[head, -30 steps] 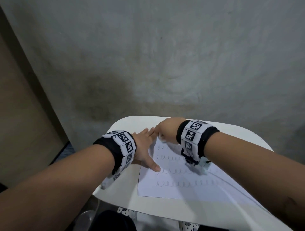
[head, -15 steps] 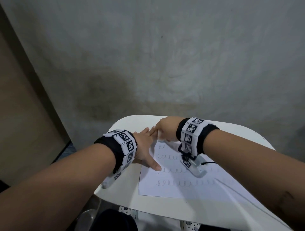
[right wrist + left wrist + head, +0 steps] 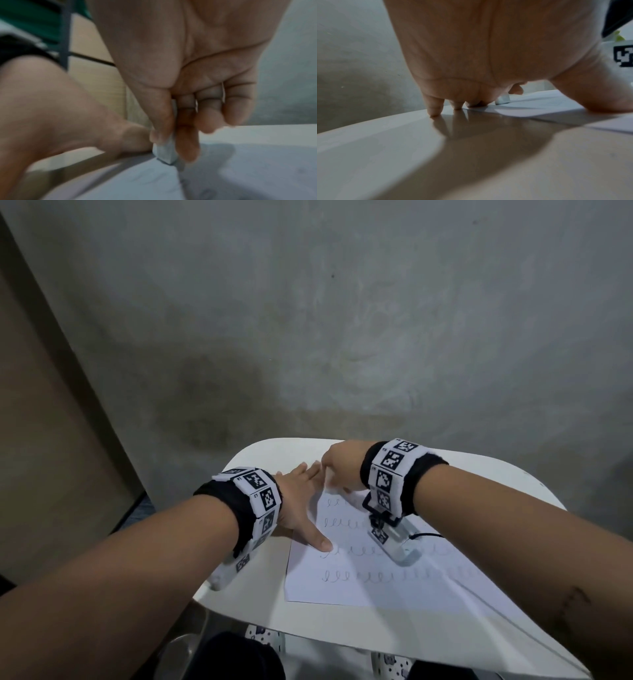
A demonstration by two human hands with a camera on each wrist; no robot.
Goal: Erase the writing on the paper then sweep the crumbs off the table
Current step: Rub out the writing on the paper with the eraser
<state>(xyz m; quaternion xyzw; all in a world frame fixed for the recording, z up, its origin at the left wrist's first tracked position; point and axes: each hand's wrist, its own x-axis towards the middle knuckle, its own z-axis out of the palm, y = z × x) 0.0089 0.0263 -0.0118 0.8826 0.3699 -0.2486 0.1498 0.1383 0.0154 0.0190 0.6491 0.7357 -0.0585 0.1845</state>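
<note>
A white sheet of paper with rows of looped pencil writing lies on the white table. My left hand lies flat with fingers spread, thumb on the paper's left edge and fingertips on the table by its far corner. My right hand pinches a small white eraser between thumb and fingers, its lower end on the paper's far left corner. The eraser also shows just beyond my left fingers. In the head view the eraser is hidden under my right hand.
The table has a rounded far edge close to a grey wall. A tan panel stands at the left. A thin cable runs from my right wrist camera across the paper.
My right hand and wrist have shifted slightly up and away over the paper's far left corner. My left hand stays pressed in place.
</note>
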